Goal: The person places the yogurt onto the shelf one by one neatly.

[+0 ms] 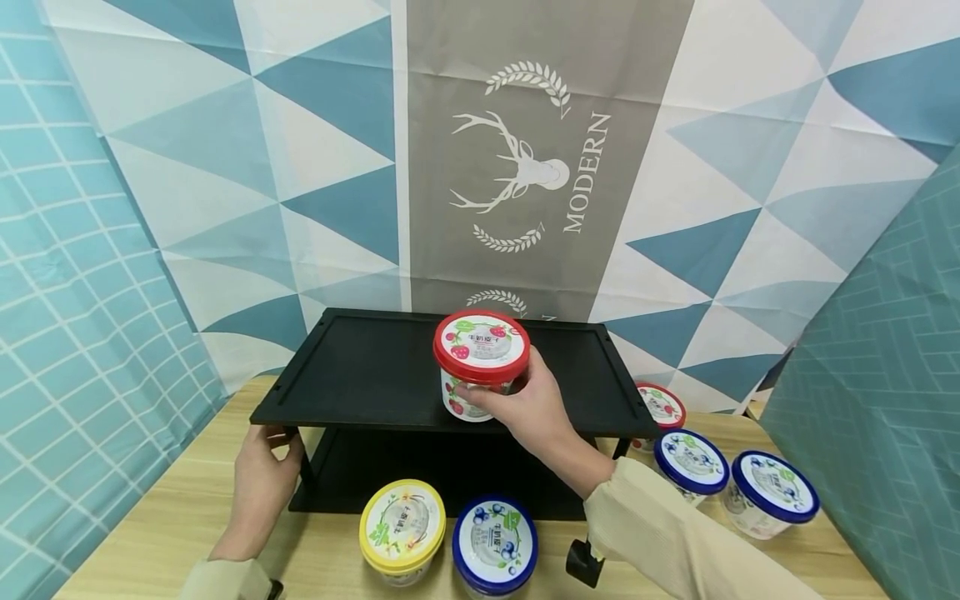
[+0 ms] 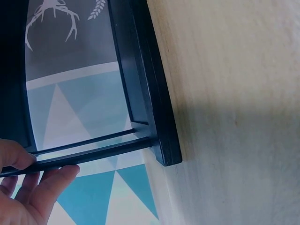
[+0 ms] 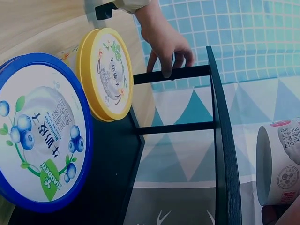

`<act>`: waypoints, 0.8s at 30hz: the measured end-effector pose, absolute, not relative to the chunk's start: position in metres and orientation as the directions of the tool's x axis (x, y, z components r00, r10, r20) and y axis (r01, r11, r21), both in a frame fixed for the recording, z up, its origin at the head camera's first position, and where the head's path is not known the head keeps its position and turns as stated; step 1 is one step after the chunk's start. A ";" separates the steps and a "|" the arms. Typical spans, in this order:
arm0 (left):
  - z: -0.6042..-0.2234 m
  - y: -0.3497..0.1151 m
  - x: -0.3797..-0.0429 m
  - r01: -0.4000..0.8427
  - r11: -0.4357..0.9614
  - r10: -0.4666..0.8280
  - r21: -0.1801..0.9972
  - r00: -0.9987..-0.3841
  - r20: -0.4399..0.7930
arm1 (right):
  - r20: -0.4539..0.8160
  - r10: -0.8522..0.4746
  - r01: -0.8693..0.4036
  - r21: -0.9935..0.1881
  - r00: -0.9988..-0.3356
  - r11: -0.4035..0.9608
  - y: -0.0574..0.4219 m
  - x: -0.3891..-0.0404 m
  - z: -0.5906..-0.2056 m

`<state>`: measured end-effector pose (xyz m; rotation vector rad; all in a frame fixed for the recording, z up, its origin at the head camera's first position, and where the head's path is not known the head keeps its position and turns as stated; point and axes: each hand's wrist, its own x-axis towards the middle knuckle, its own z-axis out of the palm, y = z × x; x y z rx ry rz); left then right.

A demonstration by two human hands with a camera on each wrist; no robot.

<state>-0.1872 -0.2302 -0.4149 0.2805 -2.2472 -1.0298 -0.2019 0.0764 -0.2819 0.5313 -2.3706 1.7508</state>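
Observation:
My right hand (image 1: 542, 417) grips a tub with a red lid and strawberry print (image 1: 482, 342), holding it upright over the front part of a black two-tier shelf's top board (image 1: 375, 358). In the right wrist view, the bare underside of this tub (image 3: 265, 164) shows at the right edge. At the shelf's front left corner, my left hand (image 1: 262, 479) holds a black post (image 2: 98, 154) just below the top board, thumb on one side and fingers on the other. A yellow-lidded tub (image 1: 402, 527) and a blue-lidded tub (image 1: 495, 542) stand before the lower board (image 1: 375, 498).
Right of the shelf, two more blue-lidded tubs (image 1: 772, 492) stand on the wooden table (image 1: 135, 533). Behind them is another red-lidded tub (image 1: 662, 406), partly hidden by the shelf. A patterned cloth (image 1: 330, 167) hangs close behind, with tiled-print sheets (image 1: 67, 292) at both sides.

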 end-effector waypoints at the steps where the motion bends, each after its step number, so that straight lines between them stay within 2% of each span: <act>1: -0.415 -0.230 -0.187 0.068 0.671 -0.433 0.738 -0.772 0.465 | 0.320 -0.193 -0.363 -0.896 -0.927 0.255 0.075 -0.202 -0.282; 15: -0.415 -0.232 -0.185 0.068 0.662 -0.441 0.746 -0.770 0.461 | 0.304 -0.206 -0.349 -0.905 -0.930 0.242 0.063 -0.206 -0.282; 24: -0.416 -0.231 -0.185 0.062 0.658 -0.423 0.750 -0.793 0.437 | 0.324 -0.229 -0.375 -0.898 -0.918 0.230 0.056 -0.209 -0.281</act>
